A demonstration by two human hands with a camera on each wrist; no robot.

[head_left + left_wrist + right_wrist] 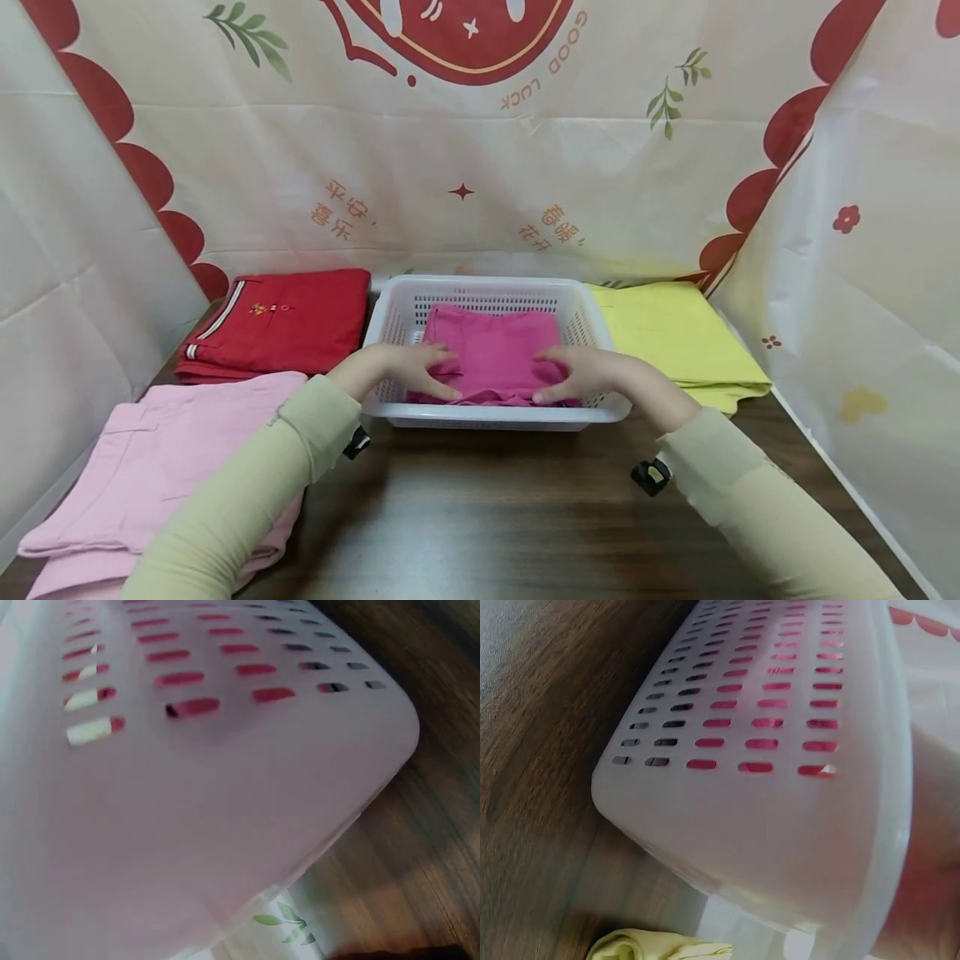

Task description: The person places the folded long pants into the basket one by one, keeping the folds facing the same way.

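A folded magenta garment (495, 350) lies inside a white plastic basket (487, 413) with slotted walls. My left hand (412, 367) reaches over the basket's left side, its fingers spread at the garment's left edge. At the right edge is my right hand (588, 371), fingers apart and lightly bent. Whether the fingertips touch the cloth I cannot tell. Both wrist views look mostly at the outside of the basket (187, 810), with magenta showing through the slots. Part of the right hand (930, 892) is blurred beyond the rim in the right wrist view.
Folded red trousers (292, 321) lie left of the basket, with folded pale pink trousers (172, 467) nearer me. To its right is a folded yellow garment (675, 333). Printed cloth (465, 225) hangs behind and at both sides of the dark wooden table (480, 517).
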